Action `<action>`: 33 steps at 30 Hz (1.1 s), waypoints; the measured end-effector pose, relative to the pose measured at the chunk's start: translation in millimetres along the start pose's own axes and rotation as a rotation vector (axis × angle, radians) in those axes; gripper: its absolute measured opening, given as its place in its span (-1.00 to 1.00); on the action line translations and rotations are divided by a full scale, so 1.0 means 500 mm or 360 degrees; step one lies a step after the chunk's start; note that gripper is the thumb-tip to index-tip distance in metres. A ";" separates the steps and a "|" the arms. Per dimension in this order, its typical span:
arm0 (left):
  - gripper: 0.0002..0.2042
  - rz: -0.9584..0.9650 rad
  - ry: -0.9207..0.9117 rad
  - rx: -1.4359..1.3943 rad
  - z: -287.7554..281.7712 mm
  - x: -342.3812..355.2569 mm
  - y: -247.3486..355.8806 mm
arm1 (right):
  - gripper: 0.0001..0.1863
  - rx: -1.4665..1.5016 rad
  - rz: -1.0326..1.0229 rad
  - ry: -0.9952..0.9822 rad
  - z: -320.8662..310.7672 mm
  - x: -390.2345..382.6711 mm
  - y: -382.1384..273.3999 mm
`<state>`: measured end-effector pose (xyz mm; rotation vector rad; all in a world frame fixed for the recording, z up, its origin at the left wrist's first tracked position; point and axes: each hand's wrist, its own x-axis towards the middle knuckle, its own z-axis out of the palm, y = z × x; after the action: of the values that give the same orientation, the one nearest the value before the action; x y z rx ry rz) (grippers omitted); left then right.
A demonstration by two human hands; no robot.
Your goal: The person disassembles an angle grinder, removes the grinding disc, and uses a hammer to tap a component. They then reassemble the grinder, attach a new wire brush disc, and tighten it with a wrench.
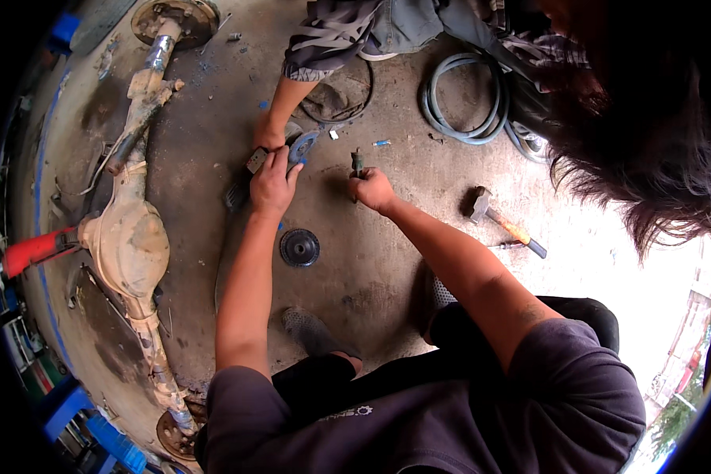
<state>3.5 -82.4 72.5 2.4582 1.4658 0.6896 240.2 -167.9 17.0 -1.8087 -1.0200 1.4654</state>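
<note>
My left hand (272, 183) is closed over an angle grinder (257, 160) with a blue round part (302, 148) at its head. Another person's hand (270, 136) reaches in from above and touches the same tool, so much of its body is covered. To the right, my right hand (374, 190) grips a small dark-green cylindrical piece (357, 163) with a narrow tip pointing away from me; its exact kind is unclear. A round black disc (300, 247) with a centre hole lies on the floor nearer me, apart from both hands.
Along the left runs a rusty vehicle axle (134, 245) with a red tool or jack (38, 251) against it. A hammer (504, 221) lies at right. Coiled grey hose (428, 103) rests near the other person, whose head (648, 134) fills the upper right.
</note>
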 end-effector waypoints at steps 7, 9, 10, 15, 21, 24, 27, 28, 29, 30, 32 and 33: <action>-0.83 -0.0235 -0.0204 0.0213 0.076 0.071 -0.005 | -0.75 -0.0146 0.0012 0.0043 0.020 0.037 0.020; -0.84 -0.0360 -0.0300 0.0250 0.089 0.033 -0.010 | -0.76 -0.0060 0.0027 -0.0019 0.012 0.041 0.020; -0.84 -0.0422 -0.0348 0.0269 0.094 0.011 -0.011 | -0.76 -0.0018 0.0035 -0.0049 0.008 0.040 0.021; -0.82 -0.0492 0.0135 0.0051 0.117 -0.081 -0.084 | -0.77 0.0016 -0.0067 -0.0019 0.015 0.036 -0.026; -0.79 -0.0197 0.0107 -0.0016 0.023 0.055 0.059 | -0.81 0.0176 -0.0015 0.0085 0.030 0.036 -0.002; -0.81 -0.0174 -0.0204 0.0261 0.044 0.076 0.024 | -0.85 0.0116 0.0015 0.0116 0.044 0.033 -0.001; -0.82 -0.0246 -0.0283 0.0344 0.075 0.034 -0.009 | -0.80 0.0117 0.0032 0.0113 0.041 0.031 0.004; -0.82 -0.0343 -0.0392 0.0414 0.085 0.005 -0.020 | -0.80 0.0100 0.0025 0.0096 0.038 0.029 0.006; -0.82 -0.0427 -0.0493 0.0481 0.095 -0.008 -0.025 | -0.80 0.0084 0.0011 0.0092 0.029 0.034 0.004; -0.81 -0.0423 -0.0457 0.0459 0.097 -0.026 -0.025 | -0.80 0.0085 0.0025 0.0097 0.028 0.030 0.008; -0.79 -0.0415 -0.0387 0.0419 0.098 -0.052 -0.023 | -0.80 0.0086 0.0052 0.0105 0.025 0.028 0.014; -0.73 -0.0505 -0.0350 0.0398 0.083 -0.045 0.010 | -0.80 0.0094 0.0072 0.0113 0.020 0.025 0.022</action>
<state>18.4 -101.7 31.9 2.2940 1.8839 0.1777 233.8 -163.5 -0.8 -1.8394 -0.8973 1.4324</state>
